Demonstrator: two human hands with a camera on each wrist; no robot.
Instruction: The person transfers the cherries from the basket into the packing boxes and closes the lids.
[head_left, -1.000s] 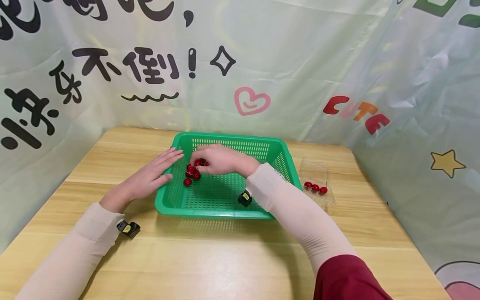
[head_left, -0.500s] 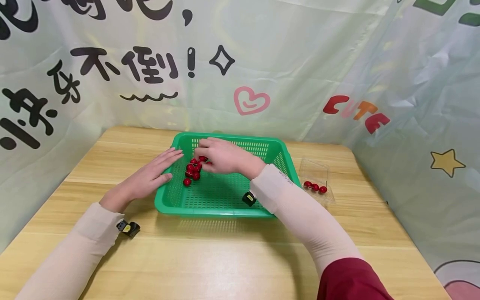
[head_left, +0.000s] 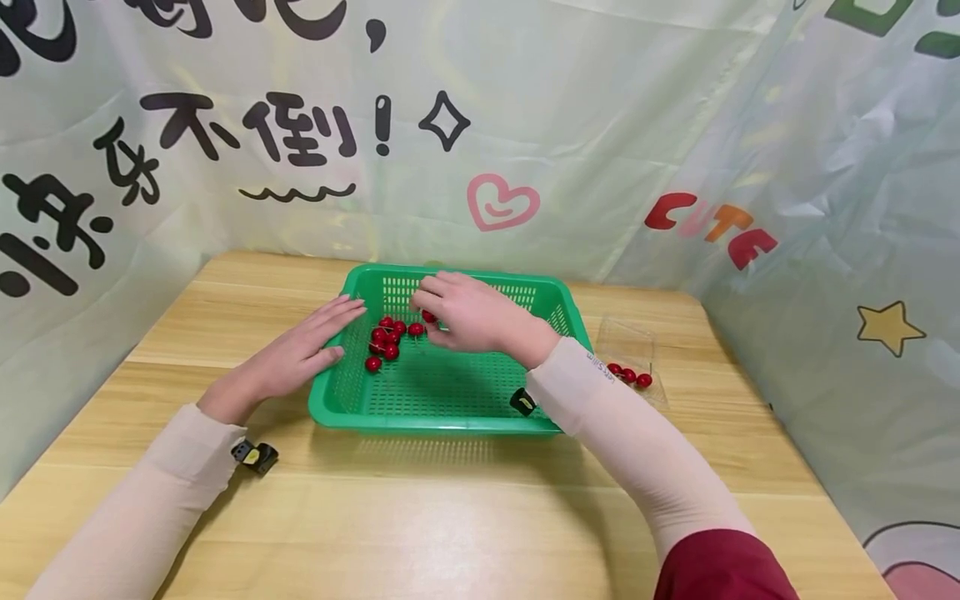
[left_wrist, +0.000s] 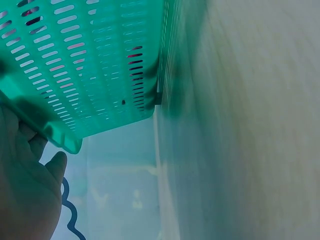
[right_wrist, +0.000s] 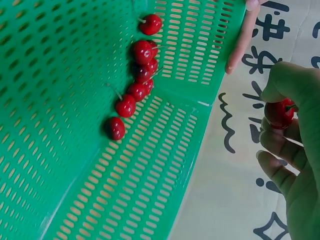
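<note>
As the left hand [head_left: 296, 358] rests straight-fingered at the left rim of the green basket [head_left: 465, 427], the right hand [head_left: 476, 317] pinches one cherry [right_wrist: 279, 114] over its far half

Lifting out seems the step in hand; the next move likely calls for a steady pinch clear of the rim; against half a second ago, the right hand is farther right of the other cherries [head_left: 386, 337]
</note>
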